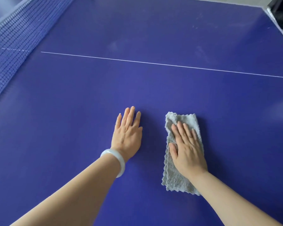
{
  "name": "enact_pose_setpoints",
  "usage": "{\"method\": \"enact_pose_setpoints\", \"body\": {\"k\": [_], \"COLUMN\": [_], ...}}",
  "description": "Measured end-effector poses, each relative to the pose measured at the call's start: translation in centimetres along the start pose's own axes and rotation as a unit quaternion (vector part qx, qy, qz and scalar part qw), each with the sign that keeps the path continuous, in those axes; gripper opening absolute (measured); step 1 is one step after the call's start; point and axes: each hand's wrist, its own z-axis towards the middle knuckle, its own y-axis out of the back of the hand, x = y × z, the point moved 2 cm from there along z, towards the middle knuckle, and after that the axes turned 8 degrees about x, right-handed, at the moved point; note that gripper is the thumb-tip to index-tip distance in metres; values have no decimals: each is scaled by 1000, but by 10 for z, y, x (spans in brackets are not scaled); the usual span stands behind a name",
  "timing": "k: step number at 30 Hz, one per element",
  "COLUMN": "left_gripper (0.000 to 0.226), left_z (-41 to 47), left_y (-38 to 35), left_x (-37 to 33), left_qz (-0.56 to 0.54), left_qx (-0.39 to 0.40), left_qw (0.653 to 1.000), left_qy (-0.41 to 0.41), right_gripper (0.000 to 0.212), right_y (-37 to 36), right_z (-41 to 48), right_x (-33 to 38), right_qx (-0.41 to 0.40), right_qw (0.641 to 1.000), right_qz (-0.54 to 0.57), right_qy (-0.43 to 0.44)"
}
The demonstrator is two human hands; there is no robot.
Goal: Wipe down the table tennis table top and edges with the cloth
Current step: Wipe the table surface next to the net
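Note:
A blue table tennis table [72, 128] fills the view. On it lies a folded grey fluffy cloth [175, 178], long side pointing away from me. My right hand [186, 147] presses flat on the cloth with straight fingers. My left hand [127, 132] rests flat on the bare table top to the left of the cloth, fingers straight, a pale bangle on the wrist. The two hands lie about a hand's width apart.
The dark blue net [11, 51] runs along the left side. A thin white centre line [153, 62] crosses the table beyond the hands. Pale dusty smears [201, 53] show on the far half. The table's far right corner [266, 10] borders a dark object.

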Motion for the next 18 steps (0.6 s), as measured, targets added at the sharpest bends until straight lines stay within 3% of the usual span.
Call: {"method": "enact_pose_setpoints", "body": {"k": [3,5,7,8,10,12,13,14,15,16,18], "left_gripper": [55,54,54,54,53,53,53,53,52,52,53], "left_z": [1,0,1,2,2,3,4,3,3,3,2], "left_y": [-8,-8,-8,-8,-8,-9,-9,-9,-9,-8,-6], "left_x": [-1,-1,-1,-1,-2,-1,0,0,0,-1,-4], "left_qz": [-31,-37,-36,-38,-39,-39,-39,-39,-38,-37,-42], "left_qx": [-25,-27,-25,-24,-22,-26,-25,-24,-23,-25,-25], "left_qw": [999,999,999,999,999,999,999,999,999,999,998], "left_qy": [21,13,15,16,21,23,23,23,23,23,27], "right_gripper": [61,64,65,64,61,62,63,63,63,62,62], "right_y": [-6,-6,2,7,21,29,28,23,16,8,-3], "right_z": [-15,-21,-1,19,63,96,105,107,101,89,54], "right_x": [-10,-26,-54,-70,-93,-86,-67,-42,-14,11,27], "right_qx": [22,55,68,58,26,5,1,-6,-15,-16,10], "right_qw": [987,955,943,959,998,988,982,986,996,1000,975], "right_qz": [-39,-75,-96,-90,-42,15,36,37,24,4,-35], "right_qy": [157,283,310,263,50,-151,-185,-164,-90,15,219]}}
